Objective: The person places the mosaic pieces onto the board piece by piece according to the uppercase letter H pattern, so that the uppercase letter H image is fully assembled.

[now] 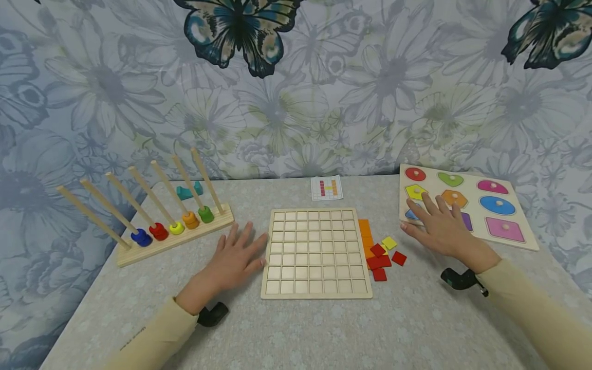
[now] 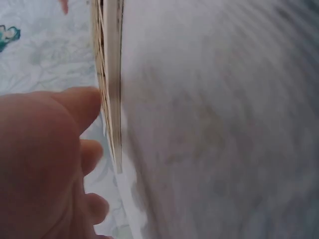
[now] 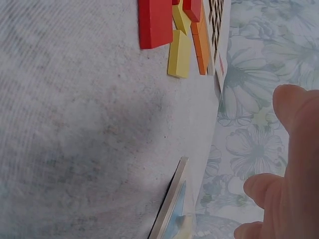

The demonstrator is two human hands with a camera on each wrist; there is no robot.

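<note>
While my left hand (image 1: 236, 262) lies with fingers spread just beside the left edge of the grid board (image 1: 316, 253), my right hand (image 1: 439, 228), its fingers spread too and gripping nothing, is over the shape puzzle (image 1: 472, 190). Between them the board lies flat on the worktop (image 1: 296, 334), red, yellow and orange tiles (image 1: 379, 261) along its right side. Beyond it lies a small printed card (image 1: 326, 188).
</note>
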